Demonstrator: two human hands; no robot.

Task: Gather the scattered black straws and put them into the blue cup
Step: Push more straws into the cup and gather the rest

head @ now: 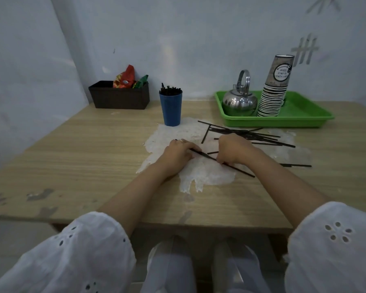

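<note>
A blue cup [170, 108] stands upright on the wooden table [82, 149], with several black straws sticking out of its top. More black straws [249, 134] lie scattered to the right of the cup. Both hands are low on the table over a worn white patch. My left hand [176, 154] and my right hand [232, 150] each pinch a small bundle of black straws [207, 156] that runs slantwise between them, its far end poking out past my right hand. A separate straw [296, 165] lies to the right.
A green tray [304, 117] at the back right holds a steel kettle [239, 101] and a tall stack of paper cups [275, 89]. A dark box [119, 96] with snack packets sits at the back left. Walls close off the back and left.
</note>
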